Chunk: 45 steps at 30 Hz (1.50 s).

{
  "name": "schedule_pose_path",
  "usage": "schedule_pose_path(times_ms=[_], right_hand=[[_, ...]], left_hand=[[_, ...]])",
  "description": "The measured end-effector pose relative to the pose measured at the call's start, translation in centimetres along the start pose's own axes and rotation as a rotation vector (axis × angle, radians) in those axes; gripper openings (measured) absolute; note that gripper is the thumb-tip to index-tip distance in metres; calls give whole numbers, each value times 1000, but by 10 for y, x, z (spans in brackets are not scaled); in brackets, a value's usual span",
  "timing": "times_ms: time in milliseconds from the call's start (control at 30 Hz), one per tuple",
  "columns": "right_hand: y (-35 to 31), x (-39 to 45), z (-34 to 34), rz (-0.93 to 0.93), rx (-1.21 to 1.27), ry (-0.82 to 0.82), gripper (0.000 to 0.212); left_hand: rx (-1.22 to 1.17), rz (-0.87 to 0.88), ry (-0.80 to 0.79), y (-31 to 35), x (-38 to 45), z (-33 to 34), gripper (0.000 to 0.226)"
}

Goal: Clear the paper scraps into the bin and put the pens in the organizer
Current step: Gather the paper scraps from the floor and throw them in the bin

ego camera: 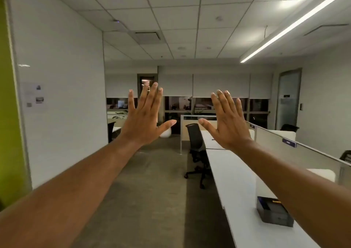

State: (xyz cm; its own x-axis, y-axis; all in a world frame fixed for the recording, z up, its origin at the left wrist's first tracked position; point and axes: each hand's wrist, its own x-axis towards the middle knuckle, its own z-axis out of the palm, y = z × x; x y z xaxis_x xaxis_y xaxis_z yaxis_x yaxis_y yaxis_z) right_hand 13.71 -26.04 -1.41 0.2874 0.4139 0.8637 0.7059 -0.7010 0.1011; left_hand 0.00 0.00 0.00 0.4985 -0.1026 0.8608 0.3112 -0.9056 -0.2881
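With both arms stretched forward at chest height, left hand (pixel 145 118) and right hand (pixel 227 123) raised side by side, backs toward the camera, thumbs pointing at each other across a gap. Grip on both: wide, fingers straight and spread, holding nothing, touching nothing.

Long white bench (pixel 237 181) along the right side, running away from the camera. Dark boxy organizer (pixel 273 214) standing on the near part of the bench, its right edge hidden behind the right forearm; a small yellow streak visible at its top, contents otherwise too dark to tell. Thin dark stick-like item (pixel 214 139) lying on the far part of the bench, just left of the right wrist; possibly a pen, too small to confirm. Paper scraps and bin: cannot tell where, none made out from this angle.

Frosted divider panel (pixel 303 152) along the far edge of the bench, with small blue labels on its top rail. Black office chair (pixel 196 147) on castors tucked against the bench, well beyond the organizer. Grey floor (pixel 144 190) left of the bench. White wall (pixel 66 76) at left with a few small papers stuck on it. Lit ceiling strip light (pixel 296 25) overhead at right.
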Motion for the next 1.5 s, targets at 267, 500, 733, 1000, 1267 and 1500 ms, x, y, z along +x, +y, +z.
schedule_pose_path(times_ms=[267,500,733,1000,1267,1500], right_hand=[[-51,-8,73,-20,138,-52,93],[-125,-75,175,-7,237,-248,91],[-207,-194,278,10,313,-545,91],[-283,-314,342,-49,404,-876,92],[-304,-417,403,-116,533,-1162,95],[-310,-493,485,-193,646,-1374,97]], left_hand=[[22,-42,-64,-37,-50,38,108],[-62,-168,-269,-73,-170,119,107],[-157,-298,-514,-87,-341,187,106],[-205,-436,-851,-67,-519,211,105],[-196,-604,-1153,-33,-635,225,106],[-184,-774,-1300,9,-697,260,102]])
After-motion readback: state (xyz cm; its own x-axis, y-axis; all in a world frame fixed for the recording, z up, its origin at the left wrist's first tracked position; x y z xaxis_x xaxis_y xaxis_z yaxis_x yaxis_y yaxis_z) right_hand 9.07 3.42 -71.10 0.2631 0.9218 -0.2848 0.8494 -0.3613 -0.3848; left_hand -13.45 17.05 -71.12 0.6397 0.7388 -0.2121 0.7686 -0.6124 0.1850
